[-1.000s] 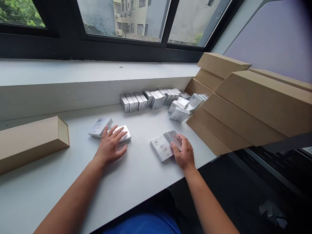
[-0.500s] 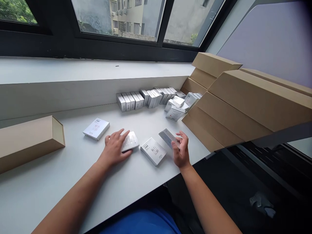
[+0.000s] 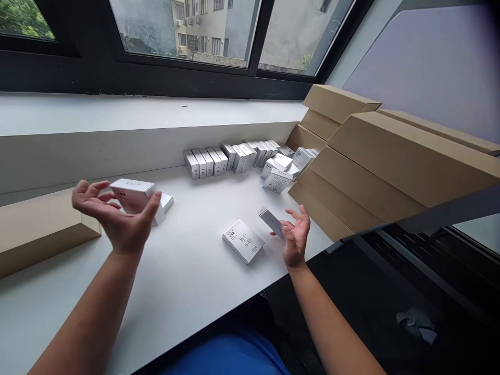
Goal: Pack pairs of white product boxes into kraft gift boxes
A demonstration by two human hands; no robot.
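My left hand (image 3: 119, 221), palm turned up, grips a small white box (image 3: 135, 194) raised off the table, thumb on one side and fingers at the other. Partly hidden behind it, another white box (image 3: 167, 202) lies on the table. My right hand (image 3: 297, 237) holds a narrow-edged white box (image 3: 271, 223) tilted at its fingers, some fingers spread. Between the hands, a white box with dark print (image 3: 244, 240) lies flat, close to the right hand's box.
Along the wall stands a row of small white boxes (image 3: 207, 162), with several piled loosely (image 3: 278, 180) at its right end. Large brown cartons (image 3: 375, 166) lean at the right. A long brown box (image 3: 39, 224) lies at the left. The white table (image 3: 187, 291) ends near my body.
My left hand has lifted the white box off the table, turned palm up and moved left. My right hand's box has tilted slightly, its fingers spreading a little.
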